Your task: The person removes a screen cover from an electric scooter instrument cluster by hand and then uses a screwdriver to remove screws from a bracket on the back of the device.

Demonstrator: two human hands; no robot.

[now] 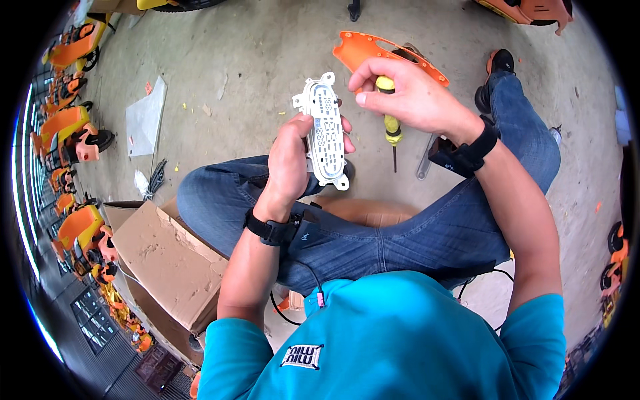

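My left hand [290, 155] grips a white oval panel [327, 133] by its long side, thumb on the near edge, fingertips showing round the other side. The panel has slots, small markings and screw tabs at its ends. To its right, my right hand [407, 97] is loosely closed around a yellow-and-black screwdriver [392, 130], whose shaft points down toward my legs. Thumb and forefinger reach toward the panel without touching it; the other fingers are hidden. Beyond this hand lies a curved orange plastic cover [367, 48] on the floor.
A grey metal tool [424, 160] lies beside my right wrist. By my left knee stands an open cardboard box [170, 257]. On the floor at left are a pale flat sheet [147, 117] and a dark cable bundle [156, 179]. Orange-yellow ride-on vehicles [77, 227] line the left side.
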